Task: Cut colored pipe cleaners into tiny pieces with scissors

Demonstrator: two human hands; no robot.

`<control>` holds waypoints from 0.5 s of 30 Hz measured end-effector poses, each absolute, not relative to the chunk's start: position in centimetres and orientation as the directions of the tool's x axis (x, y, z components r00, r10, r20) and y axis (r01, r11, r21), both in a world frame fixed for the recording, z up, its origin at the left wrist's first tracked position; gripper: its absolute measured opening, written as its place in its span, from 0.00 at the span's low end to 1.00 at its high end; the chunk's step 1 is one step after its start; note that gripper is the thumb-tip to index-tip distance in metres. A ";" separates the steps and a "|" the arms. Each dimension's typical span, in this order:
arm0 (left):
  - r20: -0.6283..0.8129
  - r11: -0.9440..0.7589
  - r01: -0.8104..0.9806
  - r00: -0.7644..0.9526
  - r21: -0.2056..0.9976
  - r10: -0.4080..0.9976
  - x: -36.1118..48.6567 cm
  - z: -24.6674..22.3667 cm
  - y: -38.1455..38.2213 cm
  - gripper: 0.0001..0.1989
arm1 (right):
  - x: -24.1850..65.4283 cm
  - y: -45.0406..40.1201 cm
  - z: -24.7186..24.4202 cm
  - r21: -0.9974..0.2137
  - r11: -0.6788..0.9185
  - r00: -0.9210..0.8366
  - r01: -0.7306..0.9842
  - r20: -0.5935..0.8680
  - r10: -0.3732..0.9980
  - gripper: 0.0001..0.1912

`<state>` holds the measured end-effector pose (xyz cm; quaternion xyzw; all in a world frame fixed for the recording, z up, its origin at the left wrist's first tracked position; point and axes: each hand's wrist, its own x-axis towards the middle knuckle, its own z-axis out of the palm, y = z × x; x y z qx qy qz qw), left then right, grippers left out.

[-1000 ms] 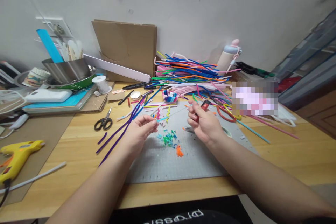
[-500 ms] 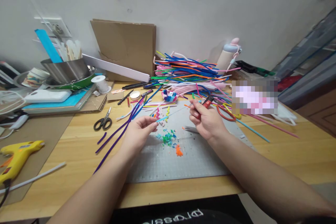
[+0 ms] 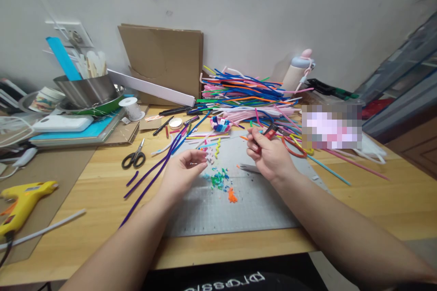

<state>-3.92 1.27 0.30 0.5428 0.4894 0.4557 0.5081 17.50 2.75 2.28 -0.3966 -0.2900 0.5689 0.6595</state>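
Note:
My left hand (image 3: 187, 168) hovers over the left part of the grey cutting mat (image 3: 205, 218), its fingertips curled with a small gap between thumb and index; no held item shows. My right hand (image 3: 268, 152) is closed around red-handled scissors (image 3: 271, 132), whose grey blades (image 3: 249, 168) point left below the palm. A faint thin strand runs left from its pinched thumb and forefinger. Green and blue clippings (image 3: 219, 179) and an orange heap (image 3: 232, 195) lie on the mat between my hands. Behind them is a yellow zigzag piece (image 3: 217, 146).
Purple pipe cleaners (image 3: 150, 177) and black scissors (image 3: 134, 159) lie left of the mat. A big pipe cleaner pile (image 3: 246, 91) is at the back, near a bottle (image 3: 297, 72). A yellow glue gun (image 3: 23, 200) rests at far left.
The light blue piece that was pinched in my left fingertips no longer shows there, and those fingers have parted slightly. My right hand has hardly moved.

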 end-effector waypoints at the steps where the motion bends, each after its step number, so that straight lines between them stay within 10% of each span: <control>1: 0.020 -0.025 0.051 0.089 0.998 0.996 -3.9 0.2 1.3 0.14 | 17.5 2.7 2.3 -0.854 0.041 0.183 -0.519 -0.064 0.981 0.18; 15: 0.037 -0.038 0.097 0.011 0.995 0.999 -4.3 0.0 1.6 0.11 | 17.4 2.5 2.1 -0.876 0.000 0.123 -0.483 -0.068 0.990 0.18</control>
